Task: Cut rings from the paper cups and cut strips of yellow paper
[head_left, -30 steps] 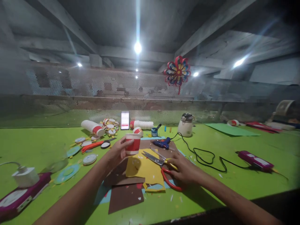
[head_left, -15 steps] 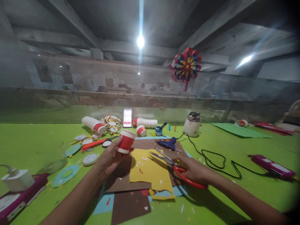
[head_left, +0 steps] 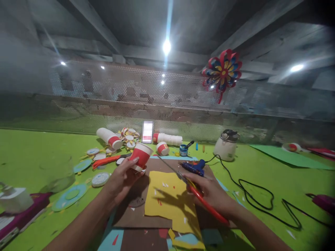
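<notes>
Mid-frame, a bit L of ctr, the red-and-white paper cup [head_left: 142,155] sits in the L hand [head_left: 121,179], tilted, mouth up and leaning R. That hand is curled shut round it, thumb on the near wall, other fingers partly hidden behind/below. R of ctr, the R hand [head_left: 209,190] is closed on the scissors [head_left: 202,199], red handle showing below its fingers; blades point upper L, tip near the cup's R side, apparently not touching. Can't tell how far the blades are spread.

To handle these two well, IMO: grip the cup low & light, since thin card would prob. dent if squeezed; have the rim free and L fingertips off the blade line. Bring the blades in square to the wall, w/ wrist straight, and turn the cup rather than the scissors. Working over the yellow paper [head_left: 155,205], lower ctr, makes sense: scraps [head_left: 165,184] lie there. Mind the R knuckles: blue glue gun [head_left: 195,168] is just beyond them on the surface [head_left: 264,174], poss. hot.
</notes>
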`<action>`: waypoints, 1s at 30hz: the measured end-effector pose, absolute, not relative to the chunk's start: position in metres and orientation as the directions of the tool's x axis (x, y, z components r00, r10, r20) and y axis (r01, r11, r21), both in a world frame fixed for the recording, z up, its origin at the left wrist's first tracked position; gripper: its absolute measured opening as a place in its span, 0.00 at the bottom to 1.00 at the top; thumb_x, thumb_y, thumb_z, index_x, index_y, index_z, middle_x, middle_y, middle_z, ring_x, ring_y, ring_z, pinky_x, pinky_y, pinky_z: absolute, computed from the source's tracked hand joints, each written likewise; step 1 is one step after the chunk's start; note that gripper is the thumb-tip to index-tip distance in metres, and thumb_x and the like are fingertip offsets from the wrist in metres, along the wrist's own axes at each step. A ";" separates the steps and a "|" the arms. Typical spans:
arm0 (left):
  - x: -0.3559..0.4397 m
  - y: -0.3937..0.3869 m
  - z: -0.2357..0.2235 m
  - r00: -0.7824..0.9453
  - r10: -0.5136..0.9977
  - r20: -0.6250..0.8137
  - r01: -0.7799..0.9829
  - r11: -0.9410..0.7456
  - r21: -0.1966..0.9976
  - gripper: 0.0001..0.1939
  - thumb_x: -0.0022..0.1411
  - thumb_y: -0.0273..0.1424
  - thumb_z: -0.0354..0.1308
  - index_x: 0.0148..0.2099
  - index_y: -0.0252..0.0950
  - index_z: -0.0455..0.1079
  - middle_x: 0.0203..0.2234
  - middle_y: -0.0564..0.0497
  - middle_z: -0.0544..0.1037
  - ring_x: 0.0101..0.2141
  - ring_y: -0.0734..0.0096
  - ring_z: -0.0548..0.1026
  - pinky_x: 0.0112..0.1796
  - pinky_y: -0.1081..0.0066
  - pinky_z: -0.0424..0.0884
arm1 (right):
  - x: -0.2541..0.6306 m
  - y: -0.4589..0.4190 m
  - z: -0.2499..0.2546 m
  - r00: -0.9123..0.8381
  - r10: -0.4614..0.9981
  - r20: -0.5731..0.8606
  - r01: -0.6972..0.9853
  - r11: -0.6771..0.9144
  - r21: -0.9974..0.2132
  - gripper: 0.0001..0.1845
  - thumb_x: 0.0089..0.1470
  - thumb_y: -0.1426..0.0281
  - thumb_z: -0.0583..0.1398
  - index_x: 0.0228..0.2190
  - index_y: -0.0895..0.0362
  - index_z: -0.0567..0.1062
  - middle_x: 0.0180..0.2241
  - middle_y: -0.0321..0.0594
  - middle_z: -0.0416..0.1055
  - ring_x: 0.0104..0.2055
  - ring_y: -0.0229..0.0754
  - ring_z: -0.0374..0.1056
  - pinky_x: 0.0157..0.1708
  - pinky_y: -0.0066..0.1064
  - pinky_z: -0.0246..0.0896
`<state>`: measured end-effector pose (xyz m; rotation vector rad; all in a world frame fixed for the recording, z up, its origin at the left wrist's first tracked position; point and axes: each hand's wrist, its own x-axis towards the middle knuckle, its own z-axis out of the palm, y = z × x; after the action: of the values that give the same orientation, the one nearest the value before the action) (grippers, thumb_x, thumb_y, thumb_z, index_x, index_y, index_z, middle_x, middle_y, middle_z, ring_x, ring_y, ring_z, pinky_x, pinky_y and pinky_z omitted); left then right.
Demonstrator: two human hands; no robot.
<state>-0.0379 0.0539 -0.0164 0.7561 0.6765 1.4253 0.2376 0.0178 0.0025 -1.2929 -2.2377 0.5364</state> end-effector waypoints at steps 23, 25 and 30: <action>-0.019 0.041 -0.008 0.022 0.994 0.106 -0.528 -0.079 0.846 0.23 0.53 0.31 0.63 0.52 0.38 0.70 0.43 0.44 0.77 0.41 0.60 0.75 0.41 0.63 0.73 | 0.252 -0.004 -0.010 -0.379 0.919 0.113 0.798 0.386 -0.463 0.16 0.50 0.56 0.61 0.43 0.41 0.73 0.38 0.43 0.75 0.41 0.56 0.70 0.37 0.44 0.65; -0.018 0.040 -0.007 -0.039 0.987 0.154 -0.456 -0.155 0.876 0.27 0.50 0.30 0.65 0.53 0.39 0.69 0.42 0.46 0.78 0.42 0.60 0.75 0.42 0.64 0.72 | 0.253 -0.004 -0.013 -0.385 0.918 0.098 0.786 0.381 -0.487 0.16 0.50 0.56 0.61 0.43 0.39 0.72 0.37 0.42 0.76 0.41 0.56 0.70 0.37 0.44 0.65; -0.017 0.040 -0.007 -0.192 0.955 0.226 -0.238 -0.269 0.933 0.33 0.43 0.28 0.69 0.53 0.39 0.66 0.48 0.45 0.75 0.43 0.58 0.75 0.41 0.65 0.72 | 0.253 -0.005 -0.001 -0.432 0.867 0.248 0.749 0.497 -0.438 0.16 0.48 0.58 0.62 0.41 0.44 0.74 0.51 0.44 0.70 0.55 0.59 0.61 0.49 0.47 0.61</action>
<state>-0.0170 0.0402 -0.0069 1.1038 0.9915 1.6285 0.2530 -0.0046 -0.0009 -1.3343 -2.3058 0.3641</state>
